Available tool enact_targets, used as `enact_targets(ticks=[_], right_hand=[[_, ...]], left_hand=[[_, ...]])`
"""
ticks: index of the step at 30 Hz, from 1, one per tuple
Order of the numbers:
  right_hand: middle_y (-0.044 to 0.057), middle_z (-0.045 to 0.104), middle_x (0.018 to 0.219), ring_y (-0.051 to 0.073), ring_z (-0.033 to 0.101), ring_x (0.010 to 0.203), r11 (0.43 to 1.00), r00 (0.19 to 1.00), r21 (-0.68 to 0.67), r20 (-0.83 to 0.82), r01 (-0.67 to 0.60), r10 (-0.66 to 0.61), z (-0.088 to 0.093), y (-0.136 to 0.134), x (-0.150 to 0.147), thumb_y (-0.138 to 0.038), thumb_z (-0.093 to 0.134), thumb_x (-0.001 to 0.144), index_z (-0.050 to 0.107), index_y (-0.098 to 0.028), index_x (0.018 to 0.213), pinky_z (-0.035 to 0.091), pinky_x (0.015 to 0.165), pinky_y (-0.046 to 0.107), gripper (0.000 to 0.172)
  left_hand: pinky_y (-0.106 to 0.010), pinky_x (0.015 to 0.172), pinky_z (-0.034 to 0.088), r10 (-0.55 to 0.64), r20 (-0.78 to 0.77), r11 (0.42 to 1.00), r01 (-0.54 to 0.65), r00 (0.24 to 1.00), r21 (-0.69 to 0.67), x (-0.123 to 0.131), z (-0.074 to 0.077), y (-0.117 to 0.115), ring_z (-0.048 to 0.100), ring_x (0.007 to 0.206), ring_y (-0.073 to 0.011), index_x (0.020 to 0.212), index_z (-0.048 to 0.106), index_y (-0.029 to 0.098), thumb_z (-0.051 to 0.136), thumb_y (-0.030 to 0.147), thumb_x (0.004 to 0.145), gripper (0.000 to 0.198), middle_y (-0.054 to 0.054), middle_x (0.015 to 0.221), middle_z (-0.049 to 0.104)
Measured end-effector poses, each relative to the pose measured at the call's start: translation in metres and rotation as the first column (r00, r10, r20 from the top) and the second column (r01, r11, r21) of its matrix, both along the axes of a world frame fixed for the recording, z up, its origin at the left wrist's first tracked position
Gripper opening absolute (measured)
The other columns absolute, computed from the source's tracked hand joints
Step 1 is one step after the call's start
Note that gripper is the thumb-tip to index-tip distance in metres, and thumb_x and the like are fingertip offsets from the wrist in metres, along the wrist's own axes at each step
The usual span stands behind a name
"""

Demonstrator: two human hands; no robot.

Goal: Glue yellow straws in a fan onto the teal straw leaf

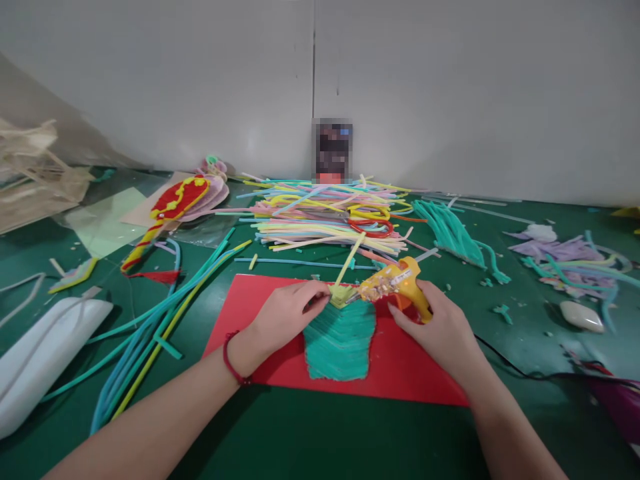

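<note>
My right hand point(443, 320) is wrapped round a yellow hot glue gun point(393, 281), its metal nozzle pointing left at the top of a teal piece point(340, 343). That piece is made of strips laid side by side in a V pattern and lies on a red sheet point(270, 373). A pale yellow-green strip point(351, 257) rises from a yellow-green patch at the teal piece's top edge. Thumb and fingers of my left hand point(295, 310) are pinched together at the left of this patch, seemingly on the strip's end, which the fingertips partly hide.
Behind lies a pile of coloured strips point(320, 233) with red-and-yellow scissors point(373, 223) on it. A teal bundle point(453, 233) is at right, and a black cord point(520, 373) crosses there. Loose strips point(145, 343) and a white object point(50, 353) lie left. A phone-like object point(333, 150) leans on the wall.
</note>
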State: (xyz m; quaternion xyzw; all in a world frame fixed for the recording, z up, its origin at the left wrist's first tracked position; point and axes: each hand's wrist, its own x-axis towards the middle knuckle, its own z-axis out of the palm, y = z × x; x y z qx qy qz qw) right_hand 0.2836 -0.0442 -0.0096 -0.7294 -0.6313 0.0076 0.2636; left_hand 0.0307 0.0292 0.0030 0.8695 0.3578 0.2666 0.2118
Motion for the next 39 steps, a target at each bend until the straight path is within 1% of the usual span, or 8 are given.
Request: enact_targets(ticks=[2, 4, 9, 16, 24, 30, 35, 39], right_hand=[[0.012, 0.066, 0.095, 0.025, 0.064, 0.081, 0.998, 0.996, 0.022, 0.069, -0.055, 0.054, -0.0017, -0.0011, 0.0002, -0.05, 0.052, 0.079, 0.058, -0.018, 0.101, 0.049, 0.06, 0.032, 0.039], [0.011, 0.067, 0.094, 0.024, 0.065, 0.08, 0.996, 0.989, 0.042, 0.128, -0.079, 0.073, -0.002, -0.0018, 0.0009, -0.046, 0.051, 0.081, 0.059, -0.019, 0.1, 0.049, 0.058, 0.031, 0.034], [0.011, 0.067, 0.096, 0.023, 0.066, 0.081, 0.989, 0.974, 0.101, 0.211, -0.107, 0.084, -0.002, -0.0018, 0.0034, -0.044, 0.049, 0.083, 0.058, -0.017, 0.104, 0.05, 0.059, 0.03, 0.036], [0.009, 0.065, 0.097, 0.021, 0.064, 0.08, 0.996, 0.978, 0.019, 0.193, -0.088, 0.083, 0.0007, -0.003, 0.0007, -0.041, 0.051, 0.083, 0.059, -0.02, 0.103, 0.047, 0.055, 0.027, 0.03], [0.009, 0.066, 0.097, 0.022, 0.065, 0.08, 0.994, 0.971, 0.033, 0.221, -0.106, 0.096, -0.0042, -0.002, 0.0066, -0.042, 0.052, 0.081, 0.06, -0.019, 0.105, 0.048, 0.054, 0.027, 0.033], [0.009, 0.066, 0.101, 0.023, 0.065, 0.084, 0.998, 0.974, 0.021, 0.221, -0.063, 0.057, -0.0001, -0.0033, 0.0028, -0.039, 0.052, 0.081, 0.06, -0.017, 0.107, 0.049, 0.058, 0.029, 0.034], [0.008, 0.066, 0.099, 0.023, 0.065, 0.085, 0.998, 0.978, 0.033, 0.207, -0.045, 0.037, 0.0032, -0.0045, 0.0037, -0.039, 0.05, 0.082, 0.059, -0.019, 0.106, 0.049, 0.061, 0.029, 0.033], [0.007, 0.066, 0.098, 0.022, 0.065, 0.084, 0.999, 0.979, -0.002, 0.199, -0.039, 0.039, 0.0057, -0.0049, 0.0072, -0.038, 0.051, 0.082, 0.058, -0.02, 0.109, 0.048, 0.059, 0.028, 0.034]], left_hand=[[-0.022, 0.065, 0.051, 0.004, -0.005, 1.0, -0.004, 1.0, -0.004, 0.0004, 0.0001, 0.0002, 0.067, 0.074, -0.013, 0.088, 0.06, 0.021, 0.045, 0.028, 0.094, 0.017, 0.0, 0.088, 0.071], [-0.022, 0.066, 0.051, 0.009, -0.009, 1.0, -0.009, 1.0, -0.019, 0.0006, 0.0, 0.0002, 0.067, 0.074, -0.0131, 0.089, 0.06, 0.021, 0.046, 0.028, 0.094, 0.017, 0.001, 0.088, 0.072], [-0.021, 0.065, 0.05, 0.005, -0.008, 1.0, -0.005, 1.0, -0.005, 0.0002, -0.0005, 0.0003, 0.067, 0.074, -0.0129, 0.09, 0.06, 0.021, 0.046, 0.026, 0.094, 0.016, 0.001, 0.088, 0.072], [-0.021, 0.066, 0.051, -0.001, 0.003, 0.999, 0.001, 1.0, 0.043, -0.0003, -0.0036, 0.0003, 0.067, 0.072, -0.0124, 0.092, 0.06, 0.02, 0.047, 0.026, 0.094, 0.015, 0.0, 0.086, 0.071], [-0.021, 0.063, 0.05, 0.005, -0.012, 0.998, -0.004, 1.0, 0.056, 0.0007, -0.0028, 0.0, 0.066, 0.071, -0.0122, 0.09, 0.06, 0.02, 0.048, 0.024, 0.093, 0.013, 0.001, 0.086, 0.071], [-0.02, 0.062, 0.049, 0.007, -0.023, 0.999, -0.006, 1.0, 0.049, 0.0009, -0.0019, 0.0002, 0.066, 0.07, -0.0119, 0.09, 0.06, 0.02, 0.048, 0.024, 0.093, 0.013, 0.001, 0.084, 0.071], [-0.021, 0.063, 0.049, -0.001, -0.03, 0.999, 0.002, 1.0, 0.054, 0.0014, -0.0009, 0.0004, 0.067, 0.073, -0.0124, 0.089, 0.06, 0.02, 0.047, 0.025, 0.094, 0.015, 0.0, 0.087, 0.071], [-0.021, 0.061, 0.048, -0.002, -0.034, 0.999, 0.004, 0.999, 0.053, 0.0012, -0.001, 0.0002, 0.066, 0.072, -0.0122, 0.09, 0.06, 0.019, 0.047, 0.025, 0.094, 0.014, 0.001, 0.086, 0.071]])
